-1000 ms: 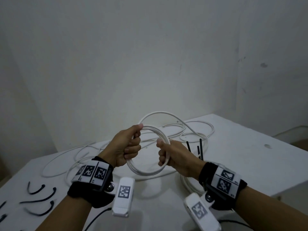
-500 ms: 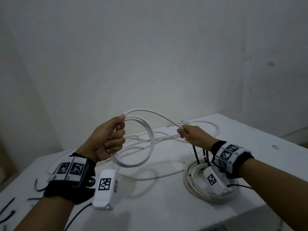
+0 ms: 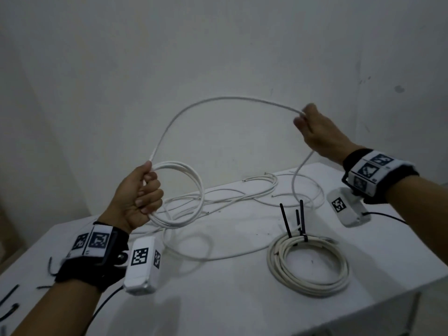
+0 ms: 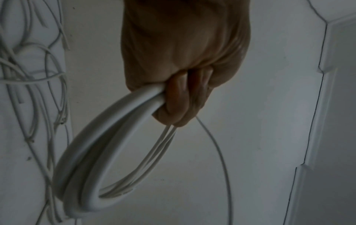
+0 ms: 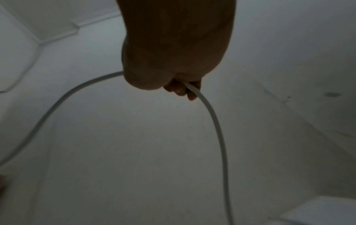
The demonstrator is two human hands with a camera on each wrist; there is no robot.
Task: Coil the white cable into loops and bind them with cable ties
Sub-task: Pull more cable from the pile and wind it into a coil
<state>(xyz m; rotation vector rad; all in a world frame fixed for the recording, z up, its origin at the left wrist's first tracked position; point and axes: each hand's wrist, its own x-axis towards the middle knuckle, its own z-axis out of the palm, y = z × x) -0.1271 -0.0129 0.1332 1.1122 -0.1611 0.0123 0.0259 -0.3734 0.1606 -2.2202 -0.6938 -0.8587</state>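
My left hand (image 3: 143,190) (image 4: 185,97) grips a small coil of white cable (image 3: 186,197) (image 4: 92,159), several loops held upright above the table. From that fist the white cable (image 3: 218,100) arcs up and over to my right hand (image 3: 312,127) (image 5: 179,85), which is raised high at the right and pinches the strand (image 5: 213,121). Below the right hand the cable drops to the loose tangle (image 3: 300,187) on the table.
A finished cream cable coil (image 3: 308,263) lies at the table's front right, bound with black cable ties (image 3: 293,219) standing up. Loose black ties (image 3: 9,309) lie at the far left. Loose white cable (image 3: 257,187) sprawls by the wall. The white table's (image 3: 230,292) front edge is close.
My right hand has slid along the cable and risen up and to the right, drawing out a long arc. My left hand with the coil has moved left and kept its hold.
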